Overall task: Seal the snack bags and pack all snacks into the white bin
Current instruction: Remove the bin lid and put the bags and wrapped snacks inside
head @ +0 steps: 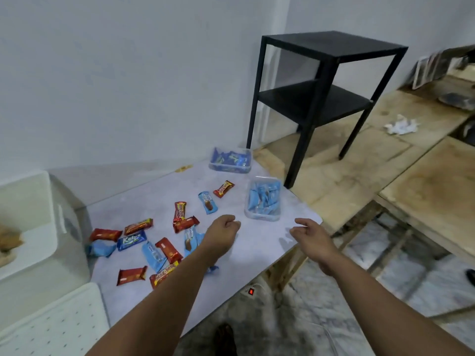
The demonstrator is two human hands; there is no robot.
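Snack packets lie scattered across the pale grey tabletop (pixel 159 186), most of them in its left half: red wrappers such as the one nearest the front edge (pixel 131 275), a dark blue packet (pixel 131 240), and light blue ones, one of which (pixel 207 202) lies further back beside a small red bar (pixel 223 188). Two clear plastic tubs stand toward the right and far side; the nearer tub (pixel 263 199) holds light blue packets, the farther tub (pixel 230 159) holds dark blue ones. A white bin (pixel 28 201) sits at the left end, with brownish contents partly visible inside, and a white perforated lid (pixel 51 327) lies in front of it.

Both bare arms reach out over the tabletop. The left hand (pixel 222 233) hovers with its fingers curled into a loose fist, holding nothing. The right hand (pixel 312 236) hangs near the right edge with fingers relaxed and spread, also holding nothing. A black two-tier side table (pixel 329 98) stands behind on wooden boards.
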